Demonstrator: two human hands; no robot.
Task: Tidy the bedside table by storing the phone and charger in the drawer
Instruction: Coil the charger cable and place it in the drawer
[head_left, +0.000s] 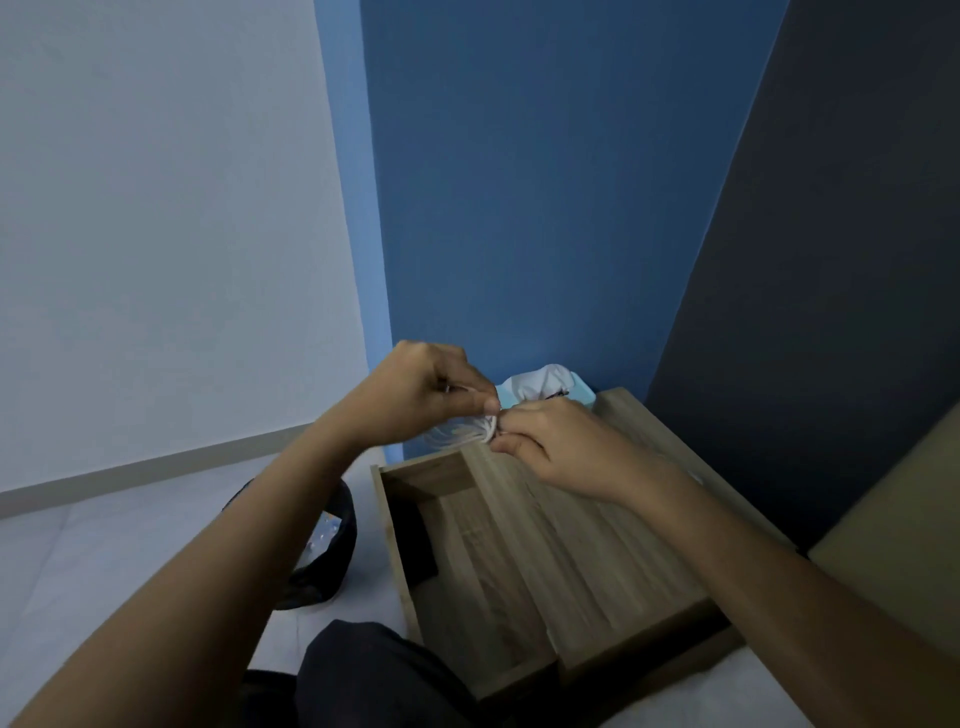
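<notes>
Hands meet above the far left corner of the wooden bedside table (613, 525), both pinched on a bundle of white charger cable (462, 431). The left hand (415, 395) grips the coil from above with thumb and fingertips closed on it; the right hand (561, 447) holds the loops from the 3 o'clock side, fingers curled tight. The drawer (467, 566) stands pulled out at 6 o'clock of the hands, with a dark flat object, possibly the phone (415, 540), lying against its left wall. A pale blue tissue box (550, 387) sits at 12 o'clock behind the hands. A black bag (332, 545) lies on the floor at 8 o'clock
</notes>
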